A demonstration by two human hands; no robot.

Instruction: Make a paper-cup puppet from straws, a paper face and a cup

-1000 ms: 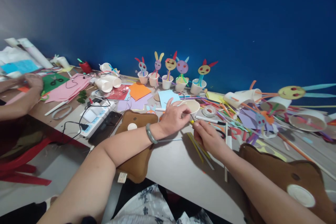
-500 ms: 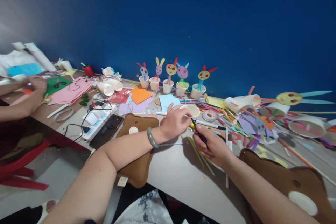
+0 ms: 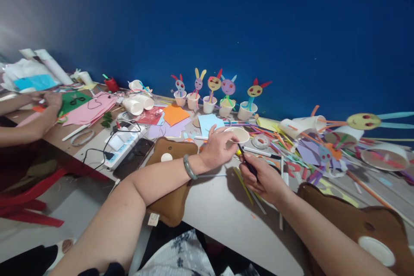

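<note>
My left hand (image 3: 220,146), wearing a bangle, is closed on a white paper cup (image 3: 239,134) whose open rim shows past the fingers. My right hand (image 3: 260,177) grips a slim, black-handled tool (image 3: 249,164). Its dark tip points up toward the cup, close to my left fingertips; what kind of tool it is, I cannot make out. Yellow and white straws (image 3: 244,185) lie on the table below my hands. Just beyond my right hand is a black-and-white marker (image 3: 261,152), with a roll of clear tape (image 3: 260,141) behind it.
Paper-cup rabbit figures (image 3: 210,104) line the blue wall. A power strip (image 3: 121,148) and dark phone (image 3: 134,159) lie left, near a brown cushion (image 3: 168,202). Another brown cushion (image 3: 349,220) and craft scraps are right. Another person's hands (image 3: 51,101) work far left.
The view has shifted slightly, so the scene sits a little further right. Both hands keep their holds on the cup and the black-handled tool, nearly in the same pose.
</note>
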